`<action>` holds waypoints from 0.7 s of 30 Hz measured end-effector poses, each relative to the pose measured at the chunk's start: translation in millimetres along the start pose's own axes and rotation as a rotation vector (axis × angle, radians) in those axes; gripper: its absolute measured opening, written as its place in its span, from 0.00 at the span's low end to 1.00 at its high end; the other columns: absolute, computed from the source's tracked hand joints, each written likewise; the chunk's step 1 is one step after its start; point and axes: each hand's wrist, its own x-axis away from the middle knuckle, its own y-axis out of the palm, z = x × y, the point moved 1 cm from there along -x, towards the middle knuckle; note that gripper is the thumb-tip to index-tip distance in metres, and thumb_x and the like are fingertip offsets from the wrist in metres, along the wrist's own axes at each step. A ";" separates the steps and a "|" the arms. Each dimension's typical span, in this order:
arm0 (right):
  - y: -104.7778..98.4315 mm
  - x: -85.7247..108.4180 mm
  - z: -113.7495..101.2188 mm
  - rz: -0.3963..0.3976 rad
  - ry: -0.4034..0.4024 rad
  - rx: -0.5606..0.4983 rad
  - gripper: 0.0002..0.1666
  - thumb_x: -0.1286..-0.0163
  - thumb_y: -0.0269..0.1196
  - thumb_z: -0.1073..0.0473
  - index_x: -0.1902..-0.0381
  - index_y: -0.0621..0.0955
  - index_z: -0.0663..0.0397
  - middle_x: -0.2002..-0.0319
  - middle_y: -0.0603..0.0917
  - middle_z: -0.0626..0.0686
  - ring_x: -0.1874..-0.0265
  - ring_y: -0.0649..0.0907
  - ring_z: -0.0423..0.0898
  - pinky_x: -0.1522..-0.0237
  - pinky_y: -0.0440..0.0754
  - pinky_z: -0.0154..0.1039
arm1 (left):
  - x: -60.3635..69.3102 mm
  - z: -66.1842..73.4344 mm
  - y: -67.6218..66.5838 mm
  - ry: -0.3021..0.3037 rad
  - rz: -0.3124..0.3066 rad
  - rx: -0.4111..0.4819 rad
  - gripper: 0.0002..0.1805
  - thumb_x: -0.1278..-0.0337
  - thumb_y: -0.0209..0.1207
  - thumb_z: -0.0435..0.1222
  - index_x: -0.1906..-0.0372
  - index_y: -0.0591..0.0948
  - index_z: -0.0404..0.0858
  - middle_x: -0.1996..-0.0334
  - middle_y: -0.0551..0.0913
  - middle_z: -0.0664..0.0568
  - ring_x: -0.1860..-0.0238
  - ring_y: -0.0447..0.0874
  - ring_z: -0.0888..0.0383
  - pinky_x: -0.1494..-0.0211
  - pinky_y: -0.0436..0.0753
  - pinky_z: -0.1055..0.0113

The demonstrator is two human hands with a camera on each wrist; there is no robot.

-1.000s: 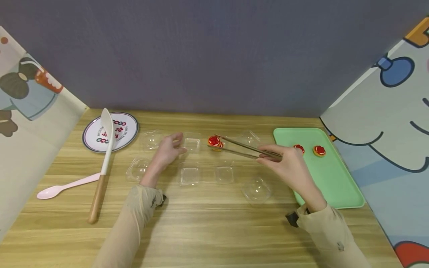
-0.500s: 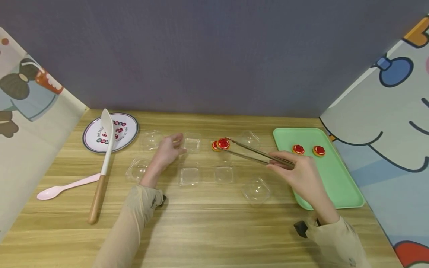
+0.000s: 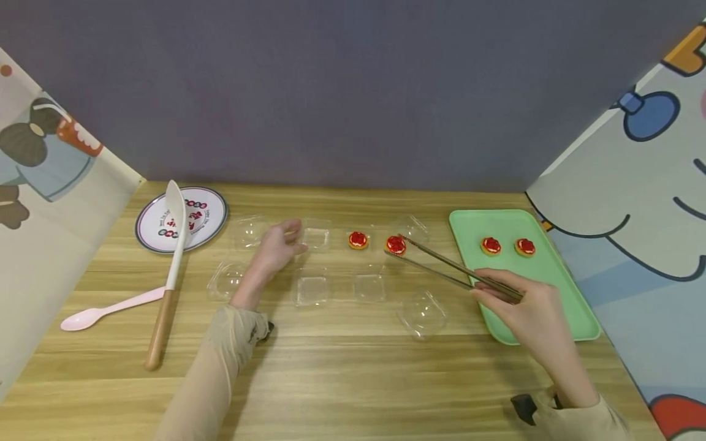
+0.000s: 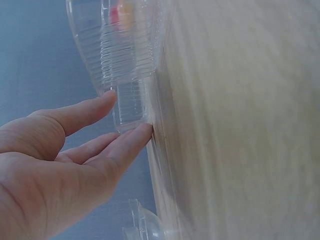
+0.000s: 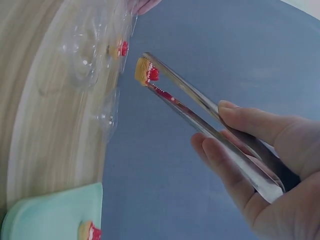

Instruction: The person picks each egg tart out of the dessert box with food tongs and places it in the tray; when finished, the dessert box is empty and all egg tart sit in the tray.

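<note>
My right hand [image 3: 532, 306] grips a pair of metal tongs [image 5: 200, 107] between thumb and fingers. At their tips the tongs hold a small tart [image 5: 145, 71] topped with red and white, raised above the table. A second tart [image 3: 358, 240] sits in a clear plastic box [image 3: 368, 288], whose lid lies folded out to the right. My left hand [image 3: 274, 246] is at the left edge of another clear box [image 3: 311, 289]. In the left wrist view its fairly straight thumb and fingers [image 4: 132, 145] stand around that box's corner; whether they press it is unclear.
Two more tarts [image 3: 491, 246] lie on a green tray [image 3: 543, 306] at the right. At the left are a round plate [image 3: 212, 223], a white ladle-like spoon [image 3: 175, 257] with a wooden handle, and a pink spoon [image 3: 88, 317]. A grey panel [image 3: 353, 92] closes the back.
My right hand has moved right and toward me, carrying the tongs and their tart away from the tart in the box. The left hand has stayed in place.
</note>
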 end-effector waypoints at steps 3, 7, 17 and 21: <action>-6.0 8.4 2.5 0.007 0.019 0.015 0.21 0.43 0.80 0.74 0.50 0.91 0.61 0.62 0.93 0.57 0.63 0.87 0.22 0.62 0.87 0.22 | 0.7 -0.1 0.1 -0.001 0.006 0.002 0.40 0.31 0.62 0.22 0.19 0.59 0.26 0.19 0.60 0.33 0.20 0.63 0.37 0.18 0.66 0.47; -13.8 19.7 8.0 0.002 0.062 0.003 0.23 0.42 0.79 0.75 0.48 0.90 0.61 0.61 0.93 0.58 0.62 0.87 0.23 0.62 0.87 0.22 | 0.8 -0.3 0.3 0.000 0.014 0.007 0.41 0.33 0.63 0.22 0.19 0.60 0.25 0.19 0.61 0.33 0.21 0.64 0.37 0.18 0.67 0.47; -34.6 41.3 19.5 0.045 0.160 0.039 0.22 0.40 0.78 0.74 0.47 0.90 0.62 0.60 0.93 0.44 0.61 0.88 0.24 0.64 0.88 0.23 | -0.6 -0.8 0.7 0.000 -0.002 0.010 0.41 0.32 0.63 0.22 0.19 0.59 0.25 0.19 0.60 0.33 0.20 0.63 0.37 0.18 0.66 0.48; -41.4 46.9 24.4 0.081 0.152 0.069 0.22 0.42 0.79 0.76 0.49 0.90 0.63 0.62 0.91 0.33 0.63 0.87 0.21 0.66 0.86 0.21 | 0.8 -1.7 -0.6 0.002 0.001 0.004 0.41 0.32 0.63 0.22 0.19 0.59 0.26 0.19 0.61 0.33 0.21 0.63 0.37 0.18 0.66 0.48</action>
